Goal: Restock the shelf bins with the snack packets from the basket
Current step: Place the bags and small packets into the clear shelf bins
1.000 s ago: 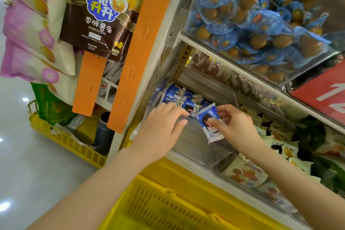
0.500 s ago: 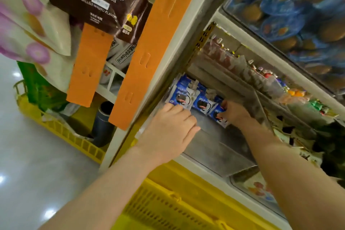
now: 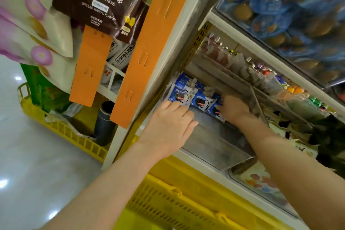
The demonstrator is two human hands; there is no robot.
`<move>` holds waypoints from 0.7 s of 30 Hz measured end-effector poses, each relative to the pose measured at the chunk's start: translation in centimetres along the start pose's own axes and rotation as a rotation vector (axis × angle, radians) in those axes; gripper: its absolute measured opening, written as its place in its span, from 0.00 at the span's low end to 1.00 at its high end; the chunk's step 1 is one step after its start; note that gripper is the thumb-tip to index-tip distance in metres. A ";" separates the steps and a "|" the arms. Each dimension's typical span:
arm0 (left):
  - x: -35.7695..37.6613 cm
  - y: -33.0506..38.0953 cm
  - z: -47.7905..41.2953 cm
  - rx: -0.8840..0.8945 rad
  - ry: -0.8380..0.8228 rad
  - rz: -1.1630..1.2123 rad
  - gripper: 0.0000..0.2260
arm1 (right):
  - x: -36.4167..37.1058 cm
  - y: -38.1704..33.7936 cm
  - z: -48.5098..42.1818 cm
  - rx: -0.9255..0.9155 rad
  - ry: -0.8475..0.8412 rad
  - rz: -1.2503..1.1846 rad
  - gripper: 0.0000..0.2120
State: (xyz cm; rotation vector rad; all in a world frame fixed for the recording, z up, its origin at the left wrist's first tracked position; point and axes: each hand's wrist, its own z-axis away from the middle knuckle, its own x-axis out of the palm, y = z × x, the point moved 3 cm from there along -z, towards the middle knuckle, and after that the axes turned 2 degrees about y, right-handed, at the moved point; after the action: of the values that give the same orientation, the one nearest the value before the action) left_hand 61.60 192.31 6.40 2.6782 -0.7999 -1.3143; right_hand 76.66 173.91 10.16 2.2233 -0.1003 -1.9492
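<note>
Bright, even light falls from overhead. Below and left of the orange strip (image 3: pixel 151 46), the glossy floor (image 3: pixel 37 173) throws back 3 white glare spots. Right of the strip, the space under the shelf edge (image 3: pixel 261 50) is dimmer, and the clear bin (image 3: pixel 214 142) there lies in soft grey shade. Up and right of the strip, the blue packs (image 3: pixel 280 5) are blurred behind sheeny plastic. Wide-angle bend slants the strip and shelf edge, and detail is soft throughout.
</note>
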 end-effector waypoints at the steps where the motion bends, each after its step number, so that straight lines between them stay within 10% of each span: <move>1: -0.1 0.2 0.0 -0.019 -0.011 -0.011 0.22 | -0.6 -0.5 1.3 -0.015 0.026 -0.081 0.17; 6: -0.3 0.6 0.7 -0.163 0.055 0.001 0.17 | -2.5 -1.5 11.1 -0.164 0.126 -0.420 0.22; 11: -0.5 1.7 3.1 -0.221 0.042 0.077 0.18 | -1.0 -0.6 19.9 -0.415 0.118 -0.269 0.32; 17: 0.9 4.4 9.4 -0.200 0.006 0.042 0.11 | 4.0 2.4 26.2 -0.409 0.261 -0.316 0.15; 21: 3.7 2.6 15.6 -0.545 -0.130 0.057 0.11 | 11.3 3.3 29.4 -0.256 -0.114 -0.417 0.17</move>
State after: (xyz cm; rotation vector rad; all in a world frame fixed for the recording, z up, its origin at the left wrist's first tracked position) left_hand 50.64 191.01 -5.56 2.1489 -0.4361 -1.4489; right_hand 49.36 165.98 -3.85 2.0864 0.6086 -2.1391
